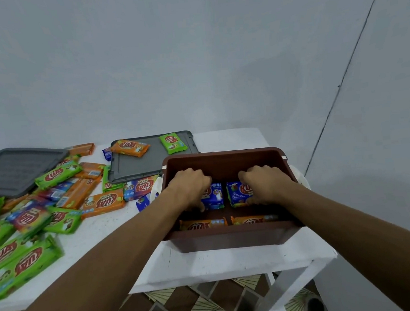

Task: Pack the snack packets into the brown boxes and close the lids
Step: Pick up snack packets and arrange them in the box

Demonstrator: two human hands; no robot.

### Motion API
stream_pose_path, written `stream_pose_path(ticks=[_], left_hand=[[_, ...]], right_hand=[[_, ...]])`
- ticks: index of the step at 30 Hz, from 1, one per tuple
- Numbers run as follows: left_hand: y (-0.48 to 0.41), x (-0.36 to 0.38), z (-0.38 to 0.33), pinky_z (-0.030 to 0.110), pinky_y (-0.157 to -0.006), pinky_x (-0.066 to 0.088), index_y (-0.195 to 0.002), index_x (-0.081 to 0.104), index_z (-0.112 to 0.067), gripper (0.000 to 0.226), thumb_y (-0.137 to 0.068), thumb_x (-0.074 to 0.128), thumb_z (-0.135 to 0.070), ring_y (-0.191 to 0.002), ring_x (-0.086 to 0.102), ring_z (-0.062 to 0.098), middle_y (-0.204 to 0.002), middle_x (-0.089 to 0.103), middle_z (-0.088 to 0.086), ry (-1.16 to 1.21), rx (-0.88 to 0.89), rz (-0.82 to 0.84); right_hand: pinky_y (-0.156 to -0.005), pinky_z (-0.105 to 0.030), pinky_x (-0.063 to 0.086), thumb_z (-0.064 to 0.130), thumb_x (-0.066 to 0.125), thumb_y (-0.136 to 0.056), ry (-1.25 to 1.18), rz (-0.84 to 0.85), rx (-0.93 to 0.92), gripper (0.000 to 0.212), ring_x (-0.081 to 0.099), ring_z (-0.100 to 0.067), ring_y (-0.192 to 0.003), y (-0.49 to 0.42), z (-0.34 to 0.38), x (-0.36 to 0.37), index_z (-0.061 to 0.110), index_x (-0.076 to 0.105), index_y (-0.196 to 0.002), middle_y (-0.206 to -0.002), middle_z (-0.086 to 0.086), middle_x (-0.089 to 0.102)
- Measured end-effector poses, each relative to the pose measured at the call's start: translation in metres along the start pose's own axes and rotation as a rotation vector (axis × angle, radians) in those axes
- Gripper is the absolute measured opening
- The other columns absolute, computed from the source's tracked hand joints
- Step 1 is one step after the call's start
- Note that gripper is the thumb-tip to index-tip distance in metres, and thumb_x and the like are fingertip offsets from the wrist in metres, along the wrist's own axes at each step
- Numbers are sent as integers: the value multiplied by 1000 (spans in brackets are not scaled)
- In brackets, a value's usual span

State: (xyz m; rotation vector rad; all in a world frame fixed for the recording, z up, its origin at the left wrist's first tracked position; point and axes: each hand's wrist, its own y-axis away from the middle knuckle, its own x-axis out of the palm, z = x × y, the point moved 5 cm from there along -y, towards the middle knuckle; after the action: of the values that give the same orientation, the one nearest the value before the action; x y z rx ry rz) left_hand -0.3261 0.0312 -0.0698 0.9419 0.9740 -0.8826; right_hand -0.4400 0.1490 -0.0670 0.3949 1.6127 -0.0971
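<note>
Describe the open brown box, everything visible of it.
The brown box looks like smooth plastic: rectangular, rounded corners, thick rim, upright and lidless at the right end of the white table. Two orange packets lie along its near wall. Farther in, the left hand grips the left blue packet and the right hand grips the right blue packet.

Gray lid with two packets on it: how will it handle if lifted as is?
The gray lid looks like rimmed moulded plastic, so probably stiff and light. The orange packet and green packet lie loose on it; their glossy wrappers would likely slide off if it tilts.
</note>
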Motion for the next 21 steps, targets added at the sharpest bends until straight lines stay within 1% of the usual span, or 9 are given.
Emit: stream_pose_path(ticks=[3,5,8,11,12,14,17,19,21], left_hand=[[3,-2,-2,41,-84,54,-125,53,-13,72,-70,80,-50,-108,58,28,-120,59,8,-23,9,52],[7,-5,-1,39,-86,53,-123,54,-12,66,-73,79,-47,-107,58,27,-120,59,9,-14,22,72],[19,-12,3,35,-87,49,-127,52,-13,54,-84,71,-39,-108,56,26,-124,56,10,24,41,111],[34,-14,13,38,-91,44,-129,54,-17,44,-92,60,-40,-108,56,27,-122,57,8,12,80,121],[40,-15,19,38,-94,42,-127,56,-19,40,-93,57,-40,-108,56,26,-120,59,7,20,97,78],[51,-19,34,39,-97,43,-124,58,-19,36,-95,53,-40,-113,53,23,-122,60,5,115,116,-72],[76,-25,63,33,-101,40,-131,54,-14,41,-97,51,-36,-124,45,21,-136,50,5,273,117,-280],[97,-17,91,33,-100,39,-136,48,-14,42,-98,50,-32,-127,43,22,-139,46,5,326,68,-338],[118,6,126,39,-98,44,-139,43,-18,44,-98,49,-32,-126,44,23,-141,45,5,346,-45,-305]], right_hand=[[-87,-39,52,47,77,-74,36,31,2,76,56,-26,-115,1,1,1,20,41,-135,-130,-6,55],[-88,-39,52,46,79,-73,48,50,14,75,55,-26,-115,0,0,1,18,43,-133,-129,-7,54],[-86,-35,53,42,79,-74,-27,87,36,63,56,-23,-110,-2,-2,-5,19,51,-125,-125,-5,57],[-78,-32,51,43,76,-77,-86,99,48,48,58,-20,-102,0,-2,-17,26,58,-118,-116,1,59],[-78,-33,51,42,73,-80,-106,85,35,43,58,-19,-100,0,1,-21,28,58,-118,-114,2,60],[-82,-37,54,38,66,-87,-193,35,8,34,61,-17,-97,-1,11,-28,30,59,-119,-111,5,64],[-83,-39,54,30,59,-92,-314,-62,-73,24,62,-12,-93,-4,39,-42,29,62,-116,-103,9,67],[-82,-40,54,28,56,-94,-336,-138,-126,21,61,-11,-89,-7,63,-55,27,64,-113,-102,8,68],[-80,-38,53,26,56,-94,-347,-224,-156,19,58,-9,-85,-11,88,-70,26,65,-111,-101,7,68]])
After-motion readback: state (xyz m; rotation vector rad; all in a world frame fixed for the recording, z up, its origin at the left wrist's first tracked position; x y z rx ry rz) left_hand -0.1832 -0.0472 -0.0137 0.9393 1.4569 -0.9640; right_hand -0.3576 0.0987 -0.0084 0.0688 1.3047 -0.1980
